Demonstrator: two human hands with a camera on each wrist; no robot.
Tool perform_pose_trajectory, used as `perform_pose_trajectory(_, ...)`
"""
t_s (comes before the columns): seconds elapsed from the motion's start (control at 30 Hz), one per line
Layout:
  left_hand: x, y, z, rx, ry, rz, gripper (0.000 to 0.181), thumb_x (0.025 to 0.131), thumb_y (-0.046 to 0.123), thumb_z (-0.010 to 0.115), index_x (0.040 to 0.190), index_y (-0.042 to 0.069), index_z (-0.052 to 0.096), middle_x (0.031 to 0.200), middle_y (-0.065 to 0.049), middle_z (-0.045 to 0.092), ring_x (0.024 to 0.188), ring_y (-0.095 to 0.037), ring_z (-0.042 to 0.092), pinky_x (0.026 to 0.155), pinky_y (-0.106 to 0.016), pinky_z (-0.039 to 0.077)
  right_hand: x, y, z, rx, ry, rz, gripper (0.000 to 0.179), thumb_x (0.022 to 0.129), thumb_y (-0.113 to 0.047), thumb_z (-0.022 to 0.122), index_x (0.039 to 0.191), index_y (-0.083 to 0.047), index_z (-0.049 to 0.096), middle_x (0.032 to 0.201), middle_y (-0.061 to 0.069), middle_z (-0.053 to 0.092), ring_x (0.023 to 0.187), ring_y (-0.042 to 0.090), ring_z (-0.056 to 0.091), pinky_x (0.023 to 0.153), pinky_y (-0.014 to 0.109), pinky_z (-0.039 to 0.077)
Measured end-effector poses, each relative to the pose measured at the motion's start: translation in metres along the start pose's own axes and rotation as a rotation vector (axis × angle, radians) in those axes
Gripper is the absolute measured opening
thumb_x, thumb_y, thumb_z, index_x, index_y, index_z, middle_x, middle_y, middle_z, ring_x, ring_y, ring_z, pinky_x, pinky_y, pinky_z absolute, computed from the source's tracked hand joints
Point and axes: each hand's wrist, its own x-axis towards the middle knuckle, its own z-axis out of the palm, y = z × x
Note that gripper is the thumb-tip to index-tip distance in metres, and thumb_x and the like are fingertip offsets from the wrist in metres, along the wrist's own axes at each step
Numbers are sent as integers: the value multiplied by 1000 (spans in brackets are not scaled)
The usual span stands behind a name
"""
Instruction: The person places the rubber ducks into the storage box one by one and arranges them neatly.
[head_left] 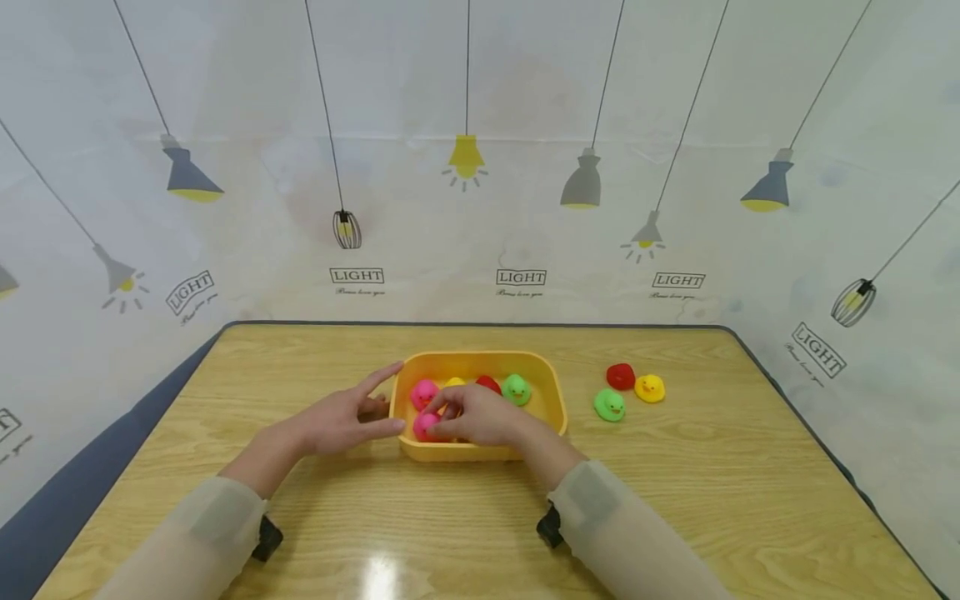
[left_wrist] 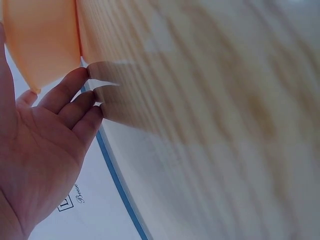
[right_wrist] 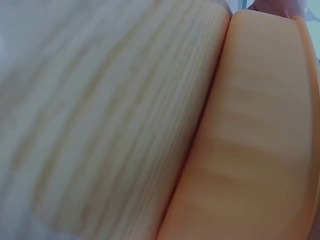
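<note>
Near the middle of the head view, a yellow-orange tray [head_left: 480, 452] sits on the wood-grain worktop [head_left: 712, 467]. The person's left hand [head_left: 343, 417] lies against the tray's left end, its thumb and forefinger spread apart and reaching the rim. The right hand [head_left: 483, 414] is inside the tray, thumb and fingers pinched on a pink rubber duck [head_left: 424, 427] at the tray's lower left. The two hands are apart from each other.

Just above that, also in the tray, sits a second pink duck [head_left: 423, 393]; along the row to its right are a yellow duck [head_left: 454, 382] and a red duck [head_left: 488, 383], both partly covered by the right hand, then a green duck [head_left: 517, 388]. Right of the tray, three more are grouped on the worktop: a dark red one [head_left: 620, 377], a yellow one [head_left: 649, 387] and a green one [head_left: 610, 405].

Across the top of the frame, the pale backdrop [head_left: 420, 83] is printed with hanging lamps [head_left: 467, 154]. Below them, the boxed word "LIGHT" [head_left: 357, 276] repeats in a line, with small script beneath ending "love you"; its first word I can't make out for sure. At the far left edge another label is cut off. Light-coloured sleeves [head_left: 630, 525] cover both forearms.
</note>
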Motion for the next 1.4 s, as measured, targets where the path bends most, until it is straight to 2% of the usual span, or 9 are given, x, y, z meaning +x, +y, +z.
perform_pose_trajectory(0.3, 0, 1, 0, 4, 4, 23, 95, 102, 65, 69, 174, 50, 9, 166, -21, 54, 157, -44, 48, 127, -73, 35, 2, 3, -1, 28, -21, 4, 19, 99, -34, 84, 116, -29, 77, 96, 1, 73, 85, 19, 64, 78, 30, 54)
perform_pose_trajectory(0.4, -1, 1, 1, 2, 5, 26, 95, 102, 65, 69, 175, 49, 9, 165, -20, 55, 157, -44, 49, 126, -73, 36, 2, 3, 0, 20, -22, 3, 20, 100, -32, 83, 119, -30, 76, 99, 0, 73, 88, 20, 64, 80, 31, 54)
perform_pose_trajectory(0.57, -2, 1, 1, -2, 3, 31, 97, 101, 68, 68, 175, 49, 8, 165, -21, 54, 156, -45, 49, 125, -74, 36, 2, 2, 1, -24, -17, 4, 23, 101, -37, 81, 123, -31, 76, 102, 0, 72, 94, 21, 64, 83, 33, 54)
perform_pose_trajectory(0.87, -1, 3, 1, 48, 1, 35, 98, 102, 72, 64, 176, 47, 5, 165, -23, 53, 155, -48, 49, 122, -77, 38, 1, 1, 1, -43, -9, 3, 21, 102, -38, 80, 122, -32, 75, 94, 2, 67, 89, 20, 61, 79, 31, 52)
perform_pose_trajectory(1.17, -1, 2, 1, 25, 7, 20, 97, 100, 72, 66, 175, 48, 9, 165, -20, 56, 156, -45, 50, 126, -74, 36, 1, 0, 1, -53, -8, -6, 20, 102, -38, 80, 120, -32, 75, 95, 1, 69, 89, 20, 62, 79, 31, 53)
perform_pose_trajectory(1.4, 0, 1, 1, 24, 14, 2, 96, 99, 72, 68, 173, 52, 11, 165, -18, 55, 156, -43, 50, 127, -74, 34, 0, -1, 0, -11, -1, -13, 21, 101, -35, 82, 120, -29, 75, 97, 2, 71, 86, 19, 62, 76, 30, 53)
